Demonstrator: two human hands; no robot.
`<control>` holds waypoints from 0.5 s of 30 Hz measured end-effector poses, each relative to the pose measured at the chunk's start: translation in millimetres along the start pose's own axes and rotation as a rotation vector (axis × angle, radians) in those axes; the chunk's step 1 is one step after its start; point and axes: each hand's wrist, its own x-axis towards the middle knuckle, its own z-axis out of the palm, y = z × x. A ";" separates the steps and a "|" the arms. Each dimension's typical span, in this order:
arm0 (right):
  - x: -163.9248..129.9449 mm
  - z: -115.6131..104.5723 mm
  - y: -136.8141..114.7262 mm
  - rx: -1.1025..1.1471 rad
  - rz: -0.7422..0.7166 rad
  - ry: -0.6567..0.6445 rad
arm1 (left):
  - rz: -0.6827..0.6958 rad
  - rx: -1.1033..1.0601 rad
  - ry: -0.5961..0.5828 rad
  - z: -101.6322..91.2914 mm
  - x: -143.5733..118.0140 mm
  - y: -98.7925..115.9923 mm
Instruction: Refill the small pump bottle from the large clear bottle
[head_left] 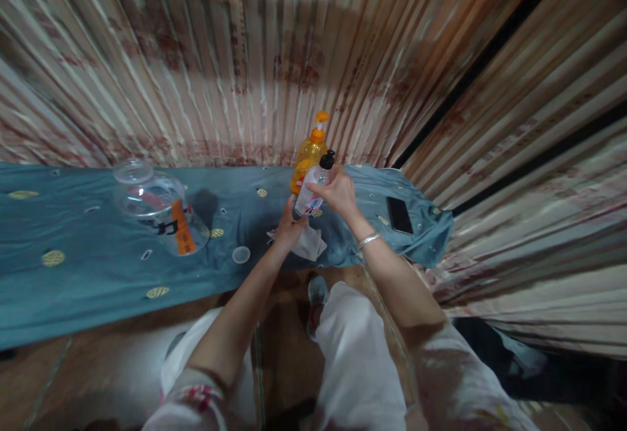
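Legs: white trousers (355,352) fill the bottom of the view, with a grey shoe (317,294) on the brown floor just under the bench edge.
Sleeves: patterned cuffs sit at the lower corners; both forearms reach up toward the bench.
Left hand: the left hand (289,225) is cupped beneath the base of the small bottle, fingers curled; whether it grips or only supports, I cannot tell.
Right hand: the right hand (337,192) is closed around the upper part of the small clear bottle (313,192), which has a black pump top and is tilted, held above the bench near its front edge. A silver bangle (368,240) circles the wrist.
Cloth: a white cloth (311,243) lies on the bench just below the hands.
Behind: an orange pump bottle (308,153) stands upright just beyond the small bottle.
Bench: a teal patterned cover (73,274) drapes it.
Left side: a large clear jar (159,206) with an orange label lies on its side; a small round lid (241,255) lies between it and the cloth.
Right side: a dark phone (399,214) lies flat.
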 end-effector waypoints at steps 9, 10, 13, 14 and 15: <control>-47.4 -12.3 9.0 0.100 -0.168 -0.221 | -0.042 0.005 0.152 -29.1 4.5 -15.7; -50.7 -12.4 10.2 0.103 -0.177 -0.250 | -0.055 0.009 0.148 -26.6 0.7 -19.7; -54.2 -15.8 15.2 0.105 -0.180 -0.302 | -0.078 0.023 0.132 -17.1 -10.6 -31.2; -53.9 -18.3 17.6 0.099 -0.173 -0.307 | -0.079 0.027 0.131 -14.8 -13.1 -34.0; -53.1 -21.5 20.2 0.089 -0.168 -0.310 | -0.078 0.032 0.131 -13.3 -14.7 -36.2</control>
